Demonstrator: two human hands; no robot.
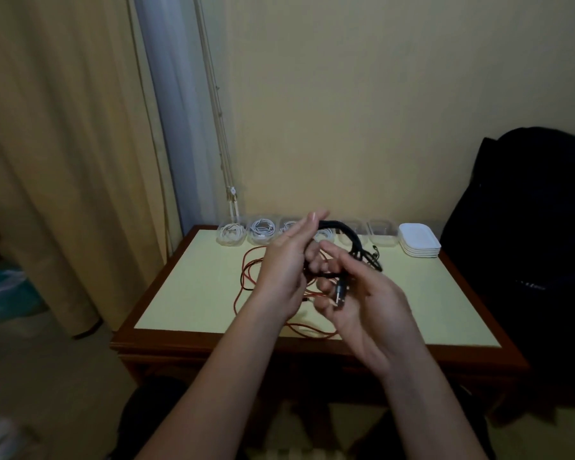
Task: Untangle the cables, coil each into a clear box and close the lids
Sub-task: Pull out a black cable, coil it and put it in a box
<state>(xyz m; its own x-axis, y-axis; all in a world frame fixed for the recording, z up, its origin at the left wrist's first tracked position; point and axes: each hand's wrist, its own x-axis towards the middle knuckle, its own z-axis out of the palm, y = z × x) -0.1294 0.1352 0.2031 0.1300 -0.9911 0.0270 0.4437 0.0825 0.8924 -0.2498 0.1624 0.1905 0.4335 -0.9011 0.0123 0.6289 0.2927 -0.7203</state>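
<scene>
Above the middle of the table, my left hand (284, 265) holds a coil of black cable (344, 232), one finger straight up and the others curled round the loops. My right hand (362, 300) pinches the black cable's plug end just below and to the right of the coil. A red cable (246, 277) lies loose on the table under both hands. Along the back edge stands a row of clear boxes: those at the left (231, 235) hold coiled white cables, and two at the right (382, 234) look empty. A stack of white lids (419, 242) sits beside them.
The small table (186, 293) has a pale yellow top and a dark wooden rim. A dark bag (528, 227) stands against its right side. Curtains (63, 161) hang at the left, and the wall is close behind the boxes.
</scene>
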